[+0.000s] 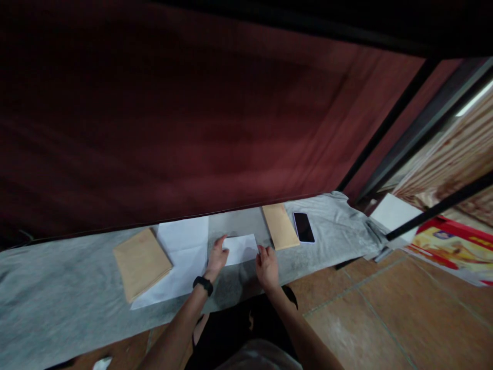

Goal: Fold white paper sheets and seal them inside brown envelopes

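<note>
One small rectangle of plain white paper (241, 250), wider than it is deep, lies between the two hands, low over the long bench draped in grey plush cloth (77, 298); whether it touches the cloth I cannot tell. The left hand (217, 257) grips its left end, thumb over the upper corner and fingers bent; the right hand (267, 264) is nearly closed, thumb and forefinger pinching the right edge. Holding opposite ends probably keeps the piece flat and square to the person.

Both forearms reach forward from the body and converge, the left wrist wearing a black band (203, 285).

Just left of the left hand lies a large white sheet with a crease (185, 257), its left part beneath a stack of tan paper envelopes (142, 262), which perhaps weighs it down. Beyond the right hand rests a narrower tan paper packet (280, 226), with a dark-screened phone in a pale case (304, 227) just beside it, both seemingly set aside within reach. Behind the bench hangs a dark red sheet of material (231, 144).
</note>
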Motion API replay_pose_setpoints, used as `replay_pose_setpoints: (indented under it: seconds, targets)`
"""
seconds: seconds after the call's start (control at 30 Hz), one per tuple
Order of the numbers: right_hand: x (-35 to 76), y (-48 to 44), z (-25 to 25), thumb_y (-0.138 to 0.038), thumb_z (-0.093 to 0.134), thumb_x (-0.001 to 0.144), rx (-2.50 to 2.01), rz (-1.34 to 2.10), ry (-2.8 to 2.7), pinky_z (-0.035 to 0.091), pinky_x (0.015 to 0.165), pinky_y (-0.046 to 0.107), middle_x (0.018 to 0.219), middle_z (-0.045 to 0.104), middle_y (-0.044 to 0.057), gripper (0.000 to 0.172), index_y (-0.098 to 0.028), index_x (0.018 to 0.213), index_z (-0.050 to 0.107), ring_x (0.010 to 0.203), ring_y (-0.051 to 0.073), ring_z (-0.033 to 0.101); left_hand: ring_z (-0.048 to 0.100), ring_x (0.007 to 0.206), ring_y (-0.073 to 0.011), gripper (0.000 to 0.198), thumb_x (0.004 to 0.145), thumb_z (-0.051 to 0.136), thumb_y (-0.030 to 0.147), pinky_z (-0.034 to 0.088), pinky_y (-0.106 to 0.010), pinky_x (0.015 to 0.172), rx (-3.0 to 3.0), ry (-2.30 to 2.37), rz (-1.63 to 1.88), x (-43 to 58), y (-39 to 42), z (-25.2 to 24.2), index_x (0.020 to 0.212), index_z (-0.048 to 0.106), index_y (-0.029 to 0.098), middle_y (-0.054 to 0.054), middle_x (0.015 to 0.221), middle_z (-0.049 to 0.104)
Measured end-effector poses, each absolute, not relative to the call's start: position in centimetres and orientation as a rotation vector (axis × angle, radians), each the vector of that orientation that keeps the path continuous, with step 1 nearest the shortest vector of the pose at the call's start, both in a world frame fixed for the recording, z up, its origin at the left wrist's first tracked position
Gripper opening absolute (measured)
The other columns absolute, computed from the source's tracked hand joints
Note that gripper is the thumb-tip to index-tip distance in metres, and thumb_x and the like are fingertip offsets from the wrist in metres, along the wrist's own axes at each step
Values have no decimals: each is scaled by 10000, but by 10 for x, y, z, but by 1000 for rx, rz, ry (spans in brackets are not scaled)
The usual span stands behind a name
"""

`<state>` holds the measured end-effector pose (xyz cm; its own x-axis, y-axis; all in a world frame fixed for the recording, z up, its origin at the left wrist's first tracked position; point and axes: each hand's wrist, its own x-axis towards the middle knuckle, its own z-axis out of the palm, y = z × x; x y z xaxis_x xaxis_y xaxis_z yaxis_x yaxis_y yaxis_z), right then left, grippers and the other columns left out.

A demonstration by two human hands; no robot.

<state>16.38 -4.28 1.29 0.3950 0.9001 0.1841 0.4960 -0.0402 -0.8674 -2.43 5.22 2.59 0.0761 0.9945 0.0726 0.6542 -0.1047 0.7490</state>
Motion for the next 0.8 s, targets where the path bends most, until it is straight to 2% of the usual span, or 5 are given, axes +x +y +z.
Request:
replay_pose_setpoints:
  seconds: [0.1,0.2,0.4,0.57,0.8]
  targets:
    - [157,-46,12,-237,439,958,-1778,143,-1725,401,1061,480,1372,573,144,404,-197,1323,606,1264,295,510,665,1046,-229,540,759,493,8,502,-382,1006,1862,1652,751,-24,52,25,1273,611,126,-138,1208,651]
    - [150,-45,6,-326,444,1002,-1779,-30,-1955,316,1130,481,1525,455,119,440,-209,1416,533,1391,294,402,643,1096,-226,553,777,483,17,477,-373,1041,1897,1672,710,-24,47,26,1301,593,154,-124,1268,616]
    - [147,-43,-5,-396,444,1013,-1850,-64,-2009,266,1151,477,1537,445,121,479,-237,1463,488,1382,287,431,464,1346,-310,442,927,436,183,383,-472,1114,2214,1843,617,-8,25,29,1347,567,139,-170,1498,453]
    - [148,-46,-5,-384,431,1017,-1854,-53,-2038,273,1150,478,1535,445,128,509,-222,1500,429,1395,284,421,312,1473,-265,471,998,381,339,280,-478,1186,2520,1554,441,16,7,16,1425,504,185,-107,1554,424]
    - [150,-41,0,-313,364,1033,-1869,27,-1967,231,1177,498,1490,512,85,439,-216,1430,526,1395,264,430,282,1491,-261,536,1000,368,373,238,-487,1210,2598,1571,397,-6,-3,9,1482,442,151,-134,1574,380]
